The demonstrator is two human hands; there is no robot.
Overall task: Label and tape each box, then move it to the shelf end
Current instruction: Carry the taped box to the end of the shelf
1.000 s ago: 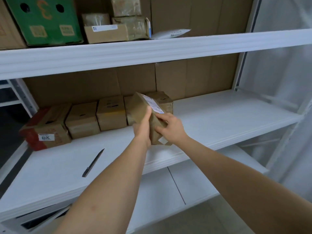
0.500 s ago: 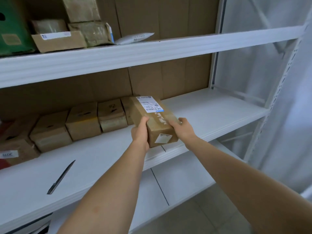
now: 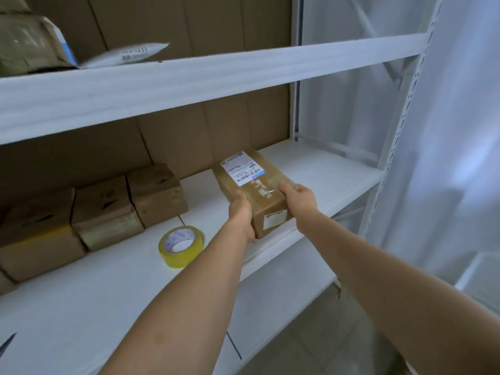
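A brown cardboard box (image 3: 259,196) with a white barcode label on its top and a small label on its near end is held over the right part of the white middle shelf (image 3: 332,169). My left hand (image 3: 240,215) grips its near left corner. My right hand (image 3: 297,197) grips its right edge, fingers curled over the top. A roll of yellowish clear tape (image 3: 181,246) lies flat on the shelf, left of my left forearm.
Three brown boxes (image 3: 108,209) stand in a row at the shelf's back left. A white mailer (image 3: 130,54) and a wrapped parcel (image 3: 29,44) lie on the upper shelf. A dark pen tip (image 3: 6,345) shows at the left edge. White uprights bound the shelf's right end.
Both hands have carried the labelled box to the right along the shelf, away from the row of boxes. The view has swung right, and the tape roll has come into sight.
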